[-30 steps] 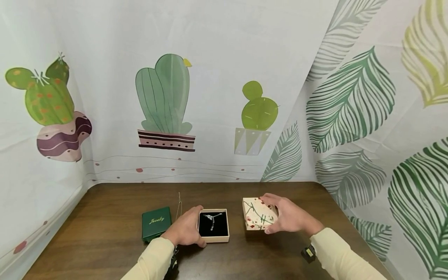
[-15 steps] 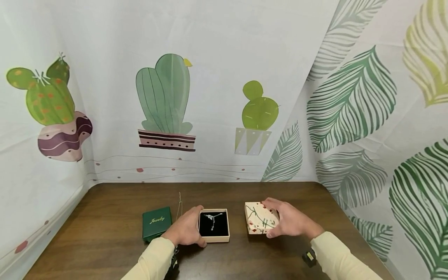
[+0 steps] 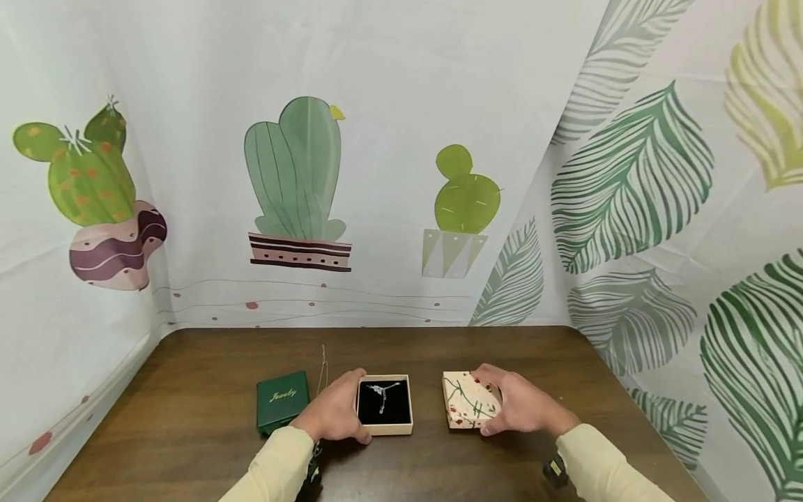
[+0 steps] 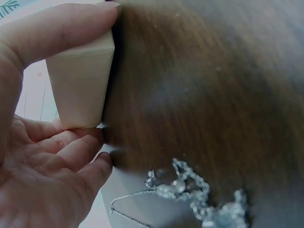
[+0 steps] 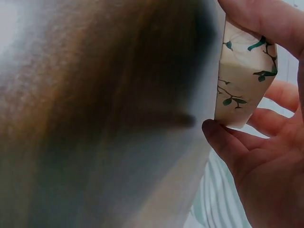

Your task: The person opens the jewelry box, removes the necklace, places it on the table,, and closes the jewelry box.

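Observation:
In the head view my left hand (image 3: 335,410) holds a small cream jewelry box (image 3: 385,430) by its left side. Inside the box a silver necklace (image 3: 380,395) with a pendant lies on black padding. Seen from the left wrist, thumb and fingers span opposite sides of the box (image 4: 80,90). My right hand (image 3: 525,402) grips a flower-printed box lid (image 3: 467,399), thumb at the near side and fingers at the far side. The lid's (image 5: 237,85) twig pattern shows in the right wrist view; its underside is hidden. It sits low, at or very near the tabletop.
Left of my left hand stands a green box (image 3: 282,400) with gold "Jewelry" lettering. A thin chain (image 3: 323,366) lies beside it, partly behind the hand; jewelry links (image 4: 204,202) show in the left wrist view. A patterned cloth hangs behind the brown table (image 3: 207,397).
My right hand has lowered the floral lid and brought it slightly nearer and to the right. The left hand and the cream box have stayed in place.

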